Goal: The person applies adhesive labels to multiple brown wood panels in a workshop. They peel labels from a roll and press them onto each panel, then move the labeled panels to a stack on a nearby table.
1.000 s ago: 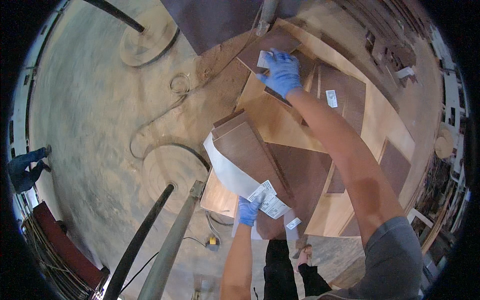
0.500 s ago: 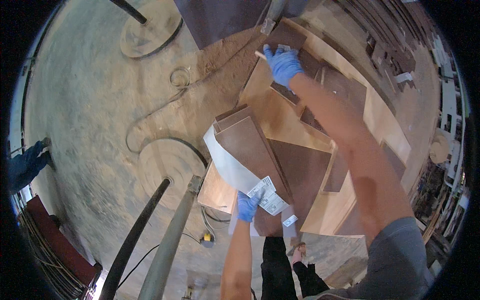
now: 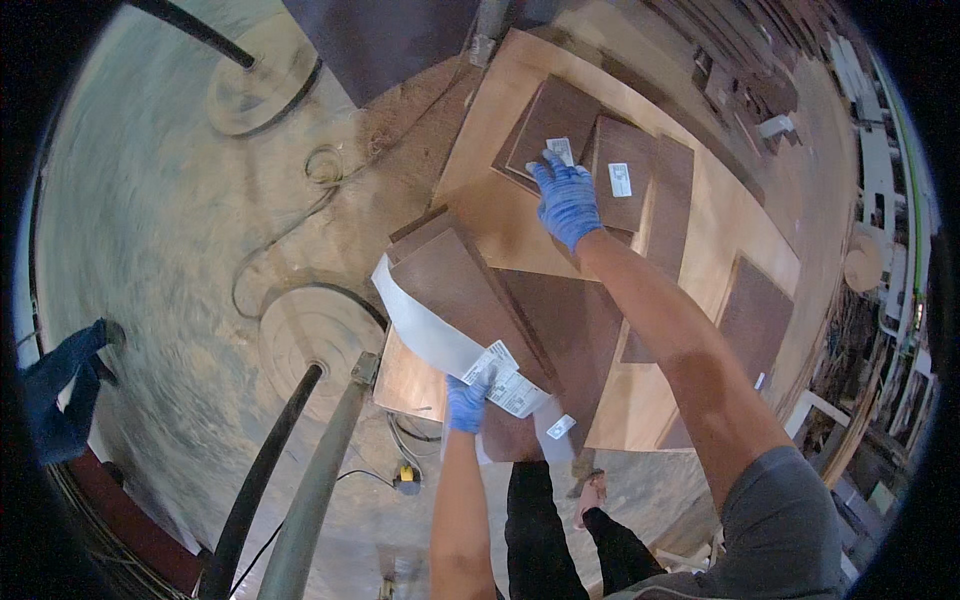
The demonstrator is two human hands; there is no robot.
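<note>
My left hand [image 3: 466, 403], in a blue glove, is closed on a strip of printed white labels [image 3: 515, 392]. Its pale backing paper [image 3: 425, 325] curls away over a stack of brown boards [image 3: 455, 270]. Farther off, my gloved right hand [image 3: 567, 203] rests with fingers extended on a dark brown panel [image 3: 560, 110], its fingertips at a white label [image 3: 559, 151] on that panel. Beside it, to the right, lies another brown panel [image 3: 622, 150] bearing a white label [image 3: 620, 180]. A small loose-looking label [image 3: 560, 427] shows near the strip's lower end.
Large light plywood sheets [image 3: 480, 150] lie under the panels. A grey pole [image 3: 320, 480] and a black pole [image 3: 265, 470] with a round base [image 3: 310, 335] stand at left. A cable [image 3: 240, 275] crosses the floor. Another person's leg [image 3: 65, 385] shows at far left.
The whole view has shifted. My right hand has come nearer, and the panel by it now lies flat with its label in sight. My left hand keeps the label strip.
</note>
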